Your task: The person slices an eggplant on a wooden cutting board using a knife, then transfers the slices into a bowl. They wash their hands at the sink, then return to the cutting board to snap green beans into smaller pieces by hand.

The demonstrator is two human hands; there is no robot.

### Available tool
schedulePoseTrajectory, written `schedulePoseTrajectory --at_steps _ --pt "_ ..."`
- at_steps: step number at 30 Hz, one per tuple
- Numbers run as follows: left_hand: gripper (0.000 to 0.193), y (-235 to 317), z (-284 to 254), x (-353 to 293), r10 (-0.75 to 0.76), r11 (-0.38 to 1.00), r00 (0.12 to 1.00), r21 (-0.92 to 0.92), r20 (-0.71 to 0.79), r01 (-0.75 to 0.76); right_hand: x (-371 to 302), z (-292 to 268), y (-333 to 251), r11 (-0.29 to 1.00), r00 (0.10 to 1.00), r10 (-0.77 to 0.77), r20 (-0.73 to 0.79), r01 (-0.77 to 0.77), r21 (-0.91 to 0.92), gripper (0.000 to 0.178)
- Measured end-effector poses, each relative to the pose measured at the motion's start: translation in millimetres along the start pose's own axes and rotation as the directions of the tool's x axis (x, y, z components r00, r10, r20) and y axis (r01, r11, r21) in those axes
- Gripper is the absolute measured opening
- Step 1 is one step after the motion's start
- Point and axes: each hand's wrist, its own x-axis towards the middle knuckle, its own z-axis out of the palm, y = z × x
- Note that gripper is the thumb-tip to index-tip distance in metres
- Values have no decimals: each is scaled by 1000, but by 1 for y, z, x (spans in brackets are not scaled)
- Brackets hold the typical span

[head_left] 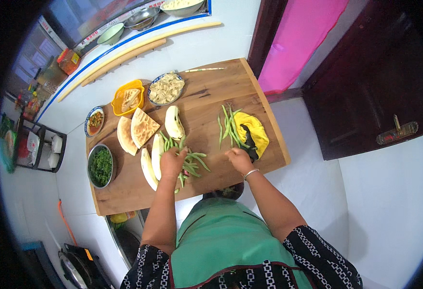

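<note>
Green beans (pixel 199 163) lie in a loose heap at the middle of the wooden table. My left hand (pixel 173 164) is closed at this heap, with beans showing around its fingers. A smaller row of green beans (pixel 227 126) lies to the right. My right hand (pixel 240 160) is at the near end of that row, fingers pinched; what they hold, if anything, is too small to make out. Beside the row lies a crumpled yellow and black cloth (pixel 255 130). Long pale peeled vegetables (pixel 148 168) touch the left heap, and another pale vegetable (pixel 174 124) lies beyond it.
On the wooden table (pixel 206 96) are flatbread wedges (pixel 143 127), a yellow basket (pixel 117 107), a plate of dumplings (pixel 166 88), a sauce bowl (pixel 94 121) and a bowl of chopped greens (pixel 101 166). A dark door (pixel 365 96) stands right.
</note>
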Motion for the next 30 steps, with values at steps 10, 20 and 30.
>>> schedulePoseTrajectory --at_steps 10,20,30 --pt "25 -18 46 56 145 895 977 -442 154 -63 47 36 -23 696 998 -56 19 52 -716 30" --pt "26 55 68 35 -112 327 710 -648 696 687 -34 -20 -69 729 865 -485 130 482 -487 22" --pt "25 98 88 -61 -106 338 671 -608 734 718 -129 -64 -31 809 856 -511 82 511 -292 21"
